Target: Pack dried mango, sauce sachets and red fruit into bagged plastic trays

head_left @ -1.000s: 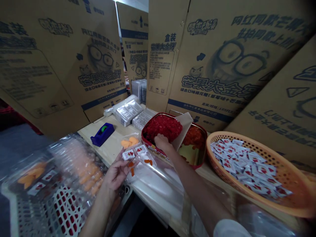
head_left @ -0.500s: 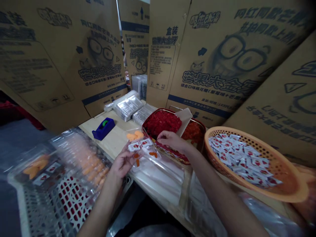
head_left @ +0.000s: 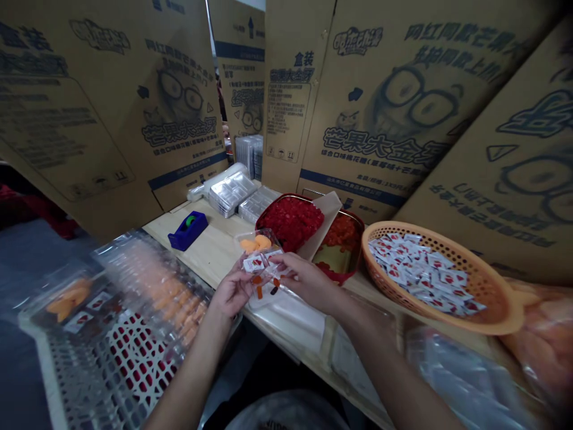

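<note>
My left hand (head_left: 233, 291) is closed on the near left edge of a clear compartmented plastic tray (head_left: 259, 303), which is tilted slightly over the table edge. In the tray's far compartment lie puffy orange pieces (head_left: 256, 243). Small white sachets with red print (head_left: 253, 263) fill the middle, and small orange-red gummy pieces (head_left: 258, 290) sit in the near part. Over the tray's right side, my right hand (head_left: 308, 280) has its fingers bent together beside a dark red piece (head_left: 274, 291). Whatever its fingertips pinch is too small to make out.
Behind the hands stands a tin of red pieces (head_left: 290, 222) and orange-red pieces (head_left: 342, 232), split by a card divider (head_left: 323, 224). An orange basket (head_left: 496, 310) holds sachets. A blue tape dispenser (head_left: 188, 230), stacked clear trays (head_left: 233, 192), white crate (head_left: 45, 364) and large cartons (head_left: 380, 107) surround the table.
My right hand has moved from the tin's near edge down to the tray. My left hand has brought the tray slightly right. A dark red piece now shows at the tray's right side.
</note>
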Demonstrator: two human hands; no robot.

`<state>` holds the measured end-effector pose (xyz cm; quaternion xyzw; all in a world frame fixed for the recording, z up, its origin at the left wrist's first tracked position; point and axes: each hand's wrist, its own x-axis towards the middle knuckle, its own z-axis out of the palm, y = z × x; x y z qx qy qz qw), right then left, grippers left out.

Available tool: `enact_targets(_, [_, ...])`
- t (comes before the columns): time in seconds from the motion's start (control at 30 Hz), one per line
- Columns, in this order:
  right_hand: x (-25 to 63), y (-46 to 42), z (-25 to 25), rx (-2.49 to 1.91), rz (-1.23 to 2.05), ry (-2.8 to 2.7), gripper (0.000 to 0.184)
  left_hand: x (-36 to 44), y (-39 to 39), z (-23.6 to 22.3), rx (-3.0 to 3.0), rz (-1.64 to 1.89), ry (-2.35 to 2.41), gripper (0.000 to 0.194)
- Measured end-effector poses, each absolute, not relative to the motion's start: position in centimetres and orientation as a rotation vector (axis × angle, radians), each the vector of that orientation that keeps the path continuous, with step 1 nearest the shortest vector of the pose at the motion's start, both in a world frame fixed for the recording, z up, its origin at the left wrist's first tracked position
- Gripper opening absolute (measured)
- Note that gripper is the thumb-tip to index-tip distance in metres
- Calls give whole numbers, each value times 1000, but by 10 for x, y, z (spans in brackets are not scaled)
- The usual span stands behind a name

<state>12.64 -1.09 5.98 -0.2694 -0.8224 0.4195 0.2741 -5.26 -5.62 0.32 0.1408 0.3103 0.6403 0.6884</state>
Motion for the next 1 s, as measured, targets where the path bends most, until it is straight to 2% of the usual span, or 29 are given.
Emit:
enact_targets(0.1, [142,-19,50,-972,1039,-1918,23,-54,-59,4,307,1415,707,66])
enact_targets(0.17, [159,-23,30,-1186,819,-1699,20,-55,-61,5,304,1407,727,63])
enact_targets(0.3, [203,-31,-27,-1547,358,-1553,29,-55,-63,7,324,1377,777,60])
enact_targets(0.5, [243,-38,-83,-1938,6,-1764,37,-46,-64,5,326,1316,827,62])
enact_targets(0.63, [245,-33,-92,-2005,-73,-1816,40,-41,-67,4,316,1290,840,67])
enact_targets(0.83, [243,-24,-87,-2074,35,-1786,37,-35,-67,1,325,1272,901,72])
enact_targets(1.0, [244,-20,-83,-2102,4,-1734,36,-31,-65,-3,344,1253,906,73])
